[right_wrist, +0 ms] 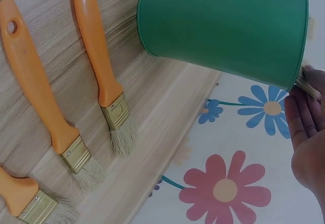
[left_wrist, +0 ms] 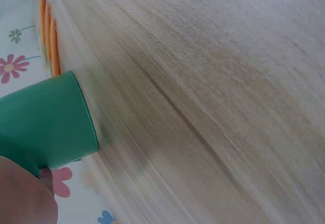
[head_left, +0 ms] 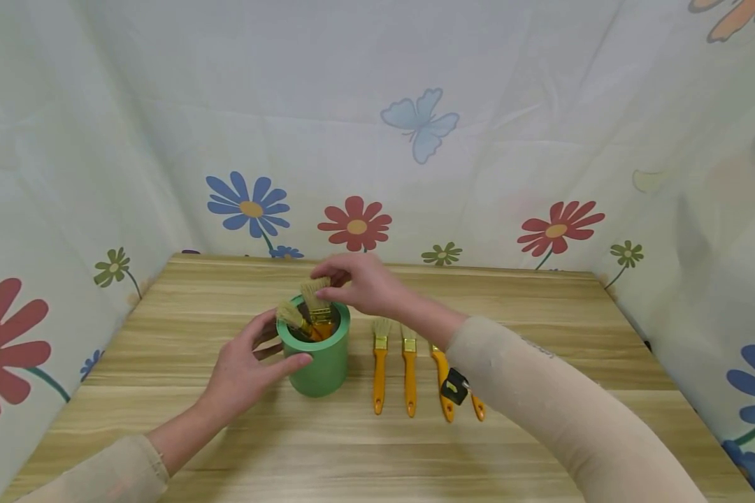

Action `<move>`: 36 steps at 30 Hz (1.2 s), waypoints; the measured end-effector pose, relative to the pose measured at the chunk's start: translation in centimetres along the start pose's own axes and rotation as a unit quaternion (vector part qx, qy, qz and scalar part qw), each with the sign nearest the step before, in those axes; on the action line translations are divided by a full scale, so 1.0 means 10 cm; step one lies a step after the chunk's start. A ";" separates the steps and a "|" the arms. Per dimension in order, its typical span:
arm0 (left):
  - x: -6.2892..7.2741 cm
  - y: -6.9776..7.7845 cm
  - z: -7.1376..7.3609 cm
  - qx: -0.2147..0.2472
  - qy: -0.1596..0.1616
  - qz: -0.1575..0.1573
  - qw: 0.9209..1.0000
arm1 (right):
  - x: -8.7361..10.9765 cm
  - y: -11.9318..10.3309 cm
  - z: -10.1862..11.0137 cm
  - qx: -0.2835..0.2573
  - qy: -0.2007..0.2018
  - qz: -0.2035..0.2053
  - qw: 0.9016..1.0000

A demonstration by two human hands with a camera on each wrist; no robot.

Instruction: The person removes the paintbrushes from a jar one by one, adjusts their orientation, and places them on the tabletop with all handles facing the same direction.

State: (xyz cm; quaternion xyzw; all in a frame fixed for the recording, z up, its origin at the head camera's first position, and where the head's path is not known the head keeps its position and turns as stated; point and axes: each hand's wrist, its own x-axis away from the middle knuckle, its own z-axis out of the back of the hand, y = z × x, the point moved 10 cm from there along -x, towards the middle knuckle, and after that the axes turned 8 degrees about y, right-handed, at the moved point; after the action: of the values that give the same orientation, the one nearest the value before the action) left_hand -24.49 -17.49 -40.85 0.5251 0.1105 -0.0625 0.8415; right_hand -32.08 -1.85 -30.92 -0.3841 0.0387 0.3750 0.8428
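One flat paintbrush [head_left: 321,314] stands bristles-up inside the green cup [head_left: 319,375], its pale bristles pinched between the thumb and fingers of your right hand [head_left: 368,283]. Those bristles look soft and likely splay under pressure, so the metal ferrule or the stiff orange handle should give you a firmer hold. The brush is probably light, its smooth handle perhaps a little slippery. Your left hand [head_left: 242,367] holds the cup between thumb and fingers, the thumb on the near side below the rim. The cup seems light enough to tip, so a hold lower round its wall should steady it better. Beside the pinched brush, a second brush [head_left: 291,316] leans toward the rim's left side. Right of the cup, four more brushes [head_left: 379,381] lie in a row on the wooden table [head_left: 554,314], handles toward you; your right sleeve [head_left: 528,377] hides much of the rightmost.
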 end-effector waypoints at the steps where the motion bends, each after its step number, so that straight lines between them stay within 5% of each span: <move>1: 0.00 0.00 0.00 0.000 0.000 0.000 1.000 | 0.00 -0.01 0.00 0.003 0.000 0.005 1.000; 10: 0.01 0.03 0.00 0.001 0.002 -0.004 1.000 | 0.01 -0.08 0.02 0.003 0.008 0.027 1.000; 21: 0.02 0.04 0.00 0.001 0.002 -0.006 1.000 | 0.05 -0.07 0.11 -0.030 0.021 0.005 0.999; 36: 0.00 -0.01 -0.01 0.002 0.001 -0.006 1.000 | 0.06 -0.04 0.47 -0.094 0.097 -0.035 0.990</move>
State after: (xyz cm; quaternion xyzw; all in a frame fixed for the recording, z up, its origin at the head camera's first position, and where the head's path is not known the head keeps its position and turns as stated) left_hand -24.49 -17.46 -40.99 0.5264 0.1142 -0.0676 0.8398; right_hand -32.42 1.50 -27.61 -0.4969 0.0713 0.3085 0.8079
